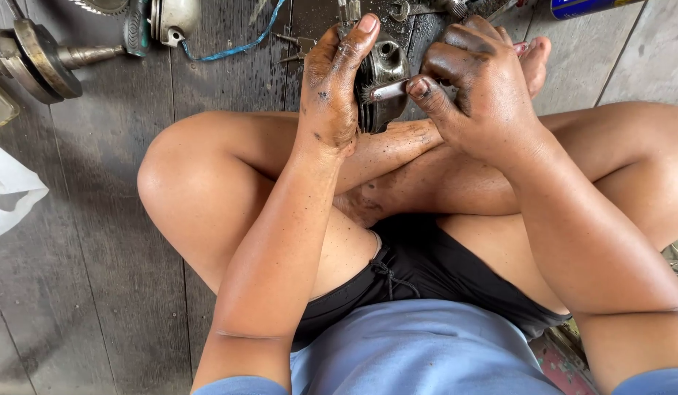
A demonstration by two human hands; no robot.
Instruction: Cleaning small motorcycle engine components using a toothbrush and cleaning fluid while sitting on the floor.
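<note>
Piston (pixel 383 77): round, dull grey metal, grooved side, oil-blackened. Held above the crossed legs, over dark wooden floor planks (pixel 97 241). Left hand (pixel 331 84), greasy, fingers wrapped tight round the piston's left side, thumb up over its top. Right hand (pixel 474 88) just right of the piston, fingers pinched shut on a small pale brush (pixel 383 91) whose bristle end touches the piston's side. Left of the piston: metal shaft with discs (pixel 43 58), blue cord (pixel 233 47), white cloth (pixel 10 190). Beyond it: pliers (pixel 298 44).
</note>
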